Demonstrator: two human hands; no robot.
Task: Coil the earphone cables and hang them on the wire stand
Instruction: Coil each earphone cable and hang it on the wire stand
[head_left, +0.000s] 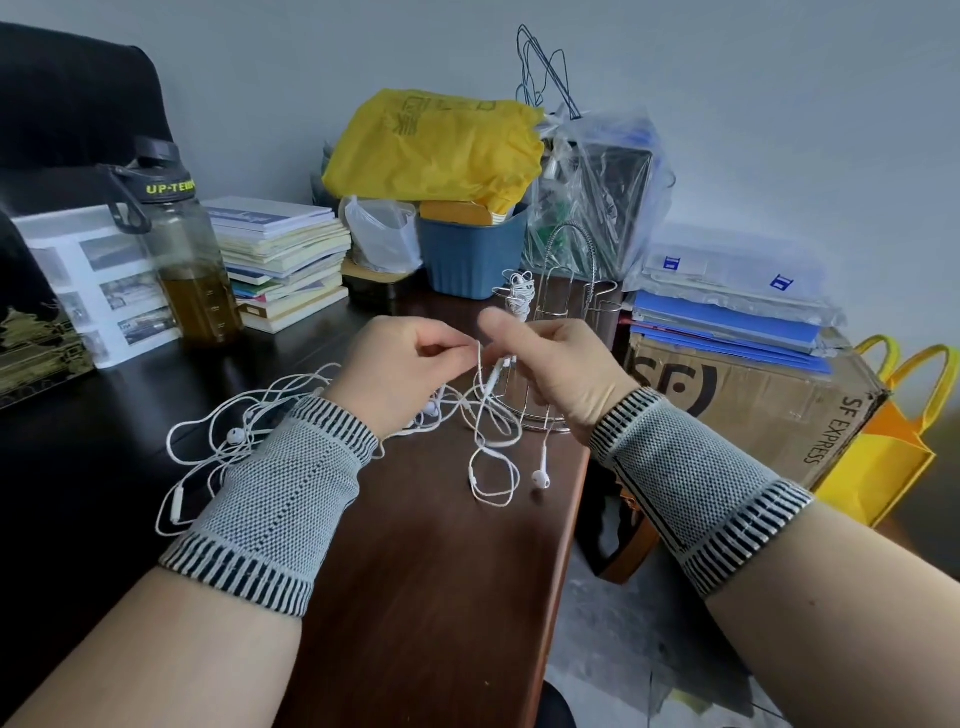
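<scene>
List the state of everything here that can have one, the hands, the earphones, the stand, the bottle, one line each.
Left hand: pinches the white earphone cable.
Right hand: pinches the same cable.
Held earphone cable: uncoiled, loops trailing onto the table.
Loose earphones: tangled heap on the table.
Coiled earphone: hanging on the stand.
Wire stand: upright.
Water bottle: upright, lid closed, partly filled.

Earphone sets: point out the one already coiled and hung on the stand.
The coiled earphone bundle on the wire stand, behind the hands. The others are loose: one held, the rest on the desk.
</scene>
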